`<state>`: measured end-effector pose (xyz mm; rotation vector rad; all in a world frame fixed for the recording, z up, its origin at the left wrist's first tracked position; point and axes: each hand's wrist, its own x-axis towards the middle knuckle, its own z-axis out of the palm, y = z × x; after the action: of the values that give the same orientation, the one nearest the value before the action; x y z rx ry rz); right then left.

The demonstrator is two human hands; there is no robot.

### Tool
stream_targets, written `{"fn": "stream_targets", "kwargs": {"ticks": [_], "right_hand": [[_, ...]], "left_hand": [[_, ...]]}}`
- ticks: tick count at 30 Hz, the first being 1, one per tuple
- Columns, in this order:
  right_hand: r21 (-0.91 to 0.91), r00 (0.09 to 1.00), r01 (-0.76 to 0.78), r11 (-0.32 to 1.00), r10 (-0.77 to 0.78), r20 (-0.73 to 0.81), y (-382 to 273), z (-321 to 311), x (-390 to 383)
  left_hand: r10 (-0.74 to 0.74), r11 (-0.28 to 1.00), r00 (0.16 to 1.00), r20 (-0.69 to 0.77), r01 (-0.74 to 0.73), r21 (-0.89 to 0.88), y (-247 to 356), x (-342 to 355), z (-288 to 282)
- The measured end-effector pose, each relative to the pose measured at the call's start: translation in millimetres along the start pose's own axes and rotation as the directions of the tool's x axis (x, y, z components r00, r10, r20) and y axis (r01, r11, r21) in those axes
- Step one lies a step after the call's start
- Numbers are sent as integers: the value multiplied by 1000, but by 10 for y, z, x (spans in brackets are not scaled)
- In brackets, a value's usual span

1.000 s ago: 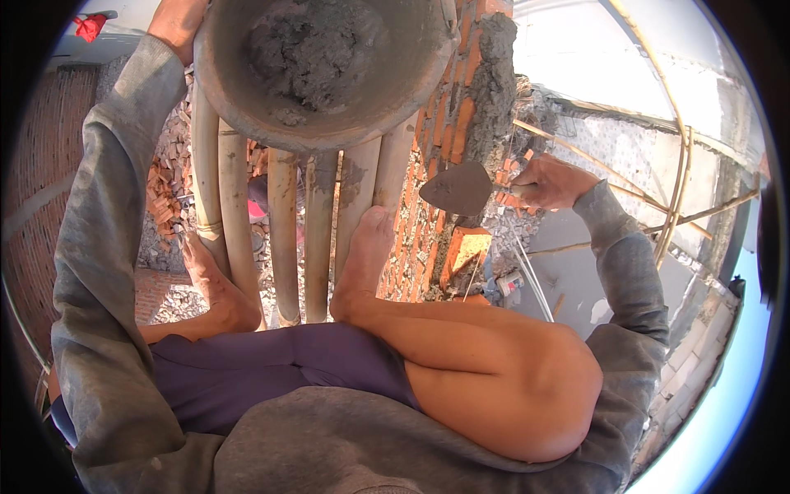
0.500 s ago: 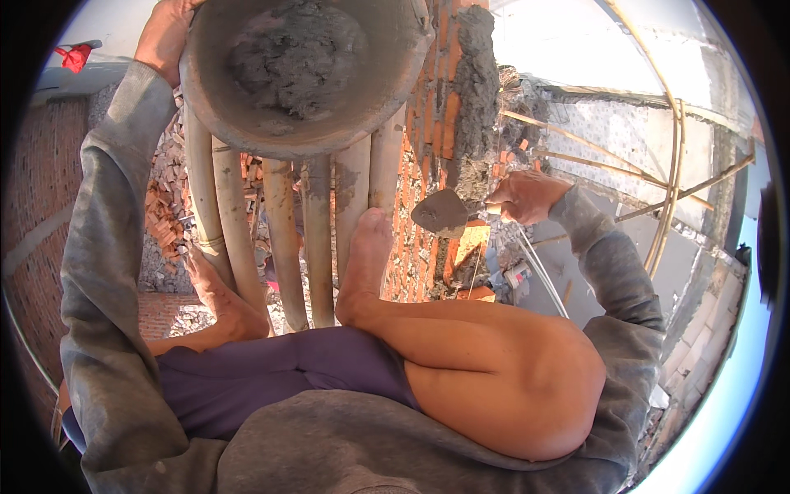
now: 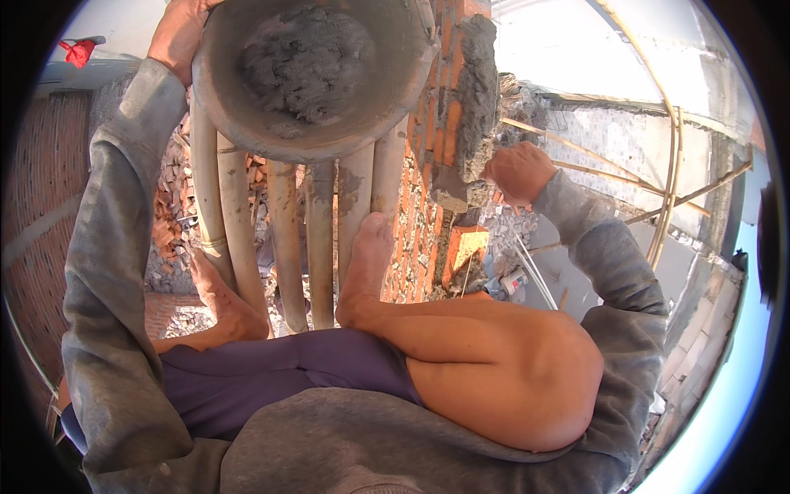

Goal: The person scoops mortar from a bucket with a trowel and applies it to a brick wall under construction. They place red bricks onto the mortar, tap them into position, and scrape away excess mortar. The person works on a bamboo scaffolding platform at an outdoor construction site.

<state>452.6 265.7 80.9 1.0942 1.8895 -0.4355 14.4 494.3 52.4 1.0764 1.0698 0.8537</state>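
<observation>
My left hand grips the rim of a round, dark tub at the top. Grey wet mortar lies in the bottom of this tub. My right hand is closed round a trowel's handle, beside the brick wall's end. Most of the trowel is hard to make out; its blade seems to lie low against the mortar and bricks. A thick strip of mortar runs along the top of the brick wall. Just below the blade sits an orange brick.
Bamboo poles lie side by side under my bare feet and the tub. Broken bricks and rubble show far below through the gaps. Thin bamboo poles cross at right. A red cloth hangs at far left.
My right hand has moved up and slightly right, nearer the mortar strip. The trowel blade, flat and plainly seen before, is now tilted by the wall. My left hand stays on the tub.
</observation>
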Motion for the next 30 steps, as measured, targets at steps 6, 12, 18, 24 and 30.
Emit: {"fn": "stream_targets", "kwargs": {"ticks": [6,12,18,24,30], "right_hand": [[-134,948,-132,982,86,-308,331,-66,38],[-129,844,-258,957,159,-512,814,-201,138],[-27,801,-369,929,303,-517,1270,-281,275],[273,789,-387,881,469,-397,1385,-271,199],[624,937,-129,770,300,-176,1081,198,-410]], "left_hand": [[-42,997,999,-4,42,66,-8,-16,-30],[-52,995,991,-120,62,82,138,-89,129],[-61,995,990,-128,71,75,200,-128,184],[-85,996,988,-127,88,18,213,-125,215],[-73,997,990,-119,76,23,201,-102,195]]}}
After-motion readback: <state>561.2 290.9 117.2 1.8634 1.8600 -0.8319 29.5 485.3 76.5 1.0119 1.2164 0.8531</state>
